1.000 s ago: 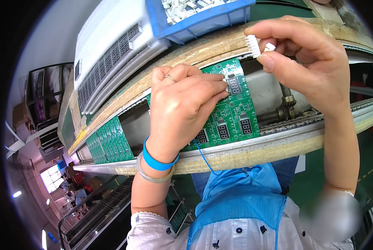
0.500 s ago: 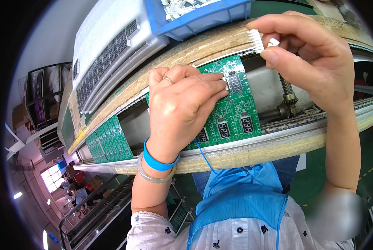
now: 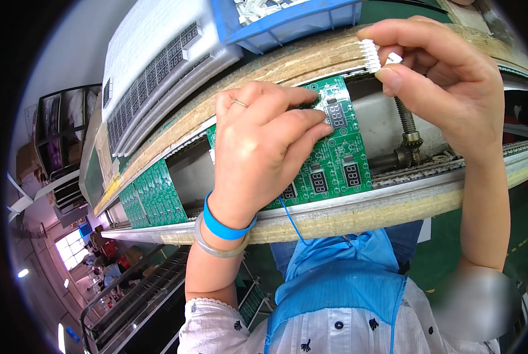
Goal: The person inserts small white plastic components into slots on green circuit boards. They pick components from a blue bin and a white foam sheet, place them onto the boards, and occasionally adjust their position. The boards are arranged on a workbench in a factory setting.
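Between the thumb and index finger of my right hand [image 3: 443,76] is a white multi-pin connector [image 3: 370,56], raised above the rail. A second small white connector [image 3: 393,58] sits further back within the same fingers. My left hand [image 3: 261,138] rests over the green circuit board [image 3: 340,154], its fingers stretched out and apart. Its fingertips lie beside a digit display [image 3: 336,115] on the board's far part; what is beneath them is partly hidden. More digit displays [image 3: 317,182] are fitted along the board's near part.
Further left on the conveyor rails lies another green board [image 3: 152,197]. Beyond the wooden edge stand a blue bin [image 3: 287,26] of white connectors and stacked white foam trays [image 3: 158,65] of displays. A threaded shaft [image 3: 408,121] shows right of the board. A blue cord [image 3: 291,219] hangs near my left wrist.
The fingers of my left hand have spread apart and shifted slightly over the board. My right hand has moved slightly right, still gripping the connector.
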A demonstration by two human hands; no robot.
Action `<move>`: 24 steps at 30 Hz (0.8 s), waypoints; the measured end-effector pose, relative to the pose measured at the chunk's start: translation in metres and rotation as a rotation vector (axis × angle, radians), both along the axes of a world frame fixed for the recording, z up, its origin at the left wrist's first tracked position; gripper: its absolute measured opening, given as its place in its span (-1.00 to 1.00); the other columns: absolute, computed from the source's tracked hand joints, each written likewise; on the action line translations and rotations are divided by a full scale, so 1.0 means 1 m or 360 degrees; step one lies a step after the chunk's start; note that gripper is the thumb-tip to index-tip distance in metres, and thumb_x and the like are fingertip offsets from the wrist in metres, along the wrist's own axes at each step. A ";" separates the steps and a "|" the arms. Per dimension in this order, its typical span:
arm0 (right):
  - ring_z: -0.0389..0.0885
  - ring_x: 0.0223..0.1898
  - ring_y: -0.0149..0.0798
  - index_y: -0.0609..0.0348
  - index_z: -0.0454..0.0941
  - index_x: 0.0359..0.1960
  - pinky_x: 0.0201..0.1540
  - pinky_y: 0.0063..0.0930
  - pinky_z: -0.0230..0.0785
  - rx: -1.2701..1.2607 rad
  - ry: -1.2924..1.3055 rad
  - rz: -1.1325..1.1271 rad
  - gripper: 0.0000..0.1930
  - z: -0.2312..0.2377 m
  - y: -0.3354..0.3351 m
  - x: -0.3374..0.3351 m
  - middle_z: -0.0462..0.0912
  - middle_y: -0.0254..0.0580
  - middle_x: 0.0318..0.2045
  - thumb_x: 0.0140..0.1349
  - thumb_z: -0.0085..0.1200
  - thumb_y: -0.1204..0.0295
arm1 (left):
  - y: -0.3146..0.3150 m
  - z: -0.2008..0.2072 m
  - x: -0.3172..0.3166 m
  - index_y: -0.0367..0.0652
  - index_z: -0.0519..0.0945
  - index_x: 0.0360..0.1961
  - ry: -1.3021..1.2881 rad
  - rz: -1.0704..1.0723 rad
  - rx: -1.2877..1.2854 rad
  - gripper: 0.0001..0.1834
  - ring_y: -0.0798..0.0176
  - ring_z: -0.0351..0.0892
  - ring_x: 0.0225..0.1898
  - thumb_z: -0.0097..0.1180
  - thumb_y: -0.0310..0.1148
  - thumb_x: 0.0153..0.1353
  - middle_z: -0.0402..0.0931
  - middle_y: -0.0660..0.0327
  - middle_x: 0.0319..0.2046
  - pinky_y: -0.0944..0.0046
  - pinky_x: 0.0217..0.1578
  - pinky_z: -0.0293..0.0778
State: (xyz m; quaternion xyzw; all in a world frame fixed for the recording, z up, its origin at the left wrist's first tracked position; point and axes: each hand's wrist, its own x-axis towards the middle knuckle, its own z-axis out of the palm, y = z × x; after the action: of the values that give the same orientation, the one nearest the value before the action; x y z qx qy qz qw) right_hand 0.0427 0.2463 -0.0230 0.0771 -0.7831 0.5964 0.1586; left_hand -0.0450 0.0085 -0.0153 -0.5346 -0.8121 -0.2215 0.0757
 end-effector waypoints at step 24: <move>0.60 -0.26 -0.35 0.27 0.73 0.01 -0.23 -0.52 0.41 0.0298 0.0324 0.0335 -0.64 0.013 -0.019 0.000 0.66 -0.23 -0.31 0.13 0.28 0.59 | -0.001 0.025 0.037 -0.26 0.61 0.06 -0.2539 0.0223 0.0939 -0.72 0.43 0.65 -0.20 0.23 -0.36 0.40 0.70 0.17 -0.12 0.42 -0.11 0.57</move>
State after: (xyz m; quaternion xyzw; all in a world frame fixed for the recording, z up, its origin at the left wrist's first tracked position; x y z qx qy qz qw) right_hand 0.0426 0.2273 -0.0098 0.2330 -0.8027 0.5233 0.1659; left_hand -0.0079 0.0070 0.0101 -0.1255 -0.5625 -0.7290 -0.3693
